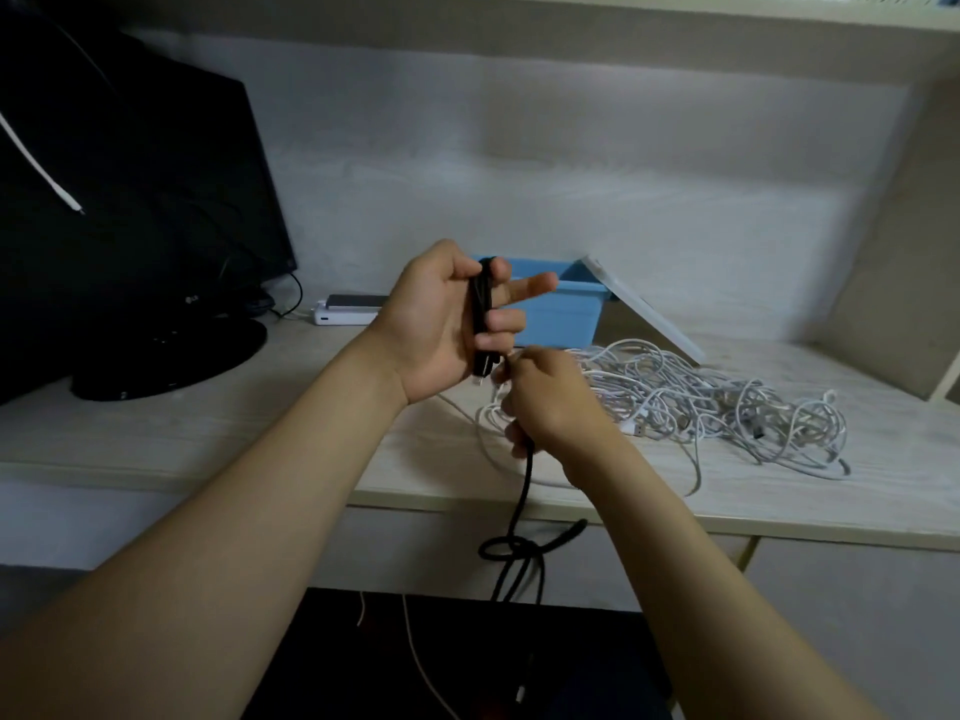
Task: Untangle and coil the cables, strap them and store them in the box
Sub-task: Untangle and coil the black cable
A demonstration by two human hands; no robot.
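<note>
On my feed the pale table [208, 423] carries a black monitor [130, 200] at left, a sprawling tangle of white cables [727, 407] at right, and a blue box [566, 314] at the back with a white lid [644, 309] leaning on it. The left hand [441, 324], partly hiding the box, is curled round folded loops of the black cable [524, 491]. The right hand [550, 402], just below, grips the same cable, which drops past the table edge into a loose knot.

Grips a folded black cable [482, 309] in the raised left hand [441, 324], palm facing back, one finger straight. Pinches it just below with the right hand [553, 402], knuckles up, both forearms stretched forward.
</note>
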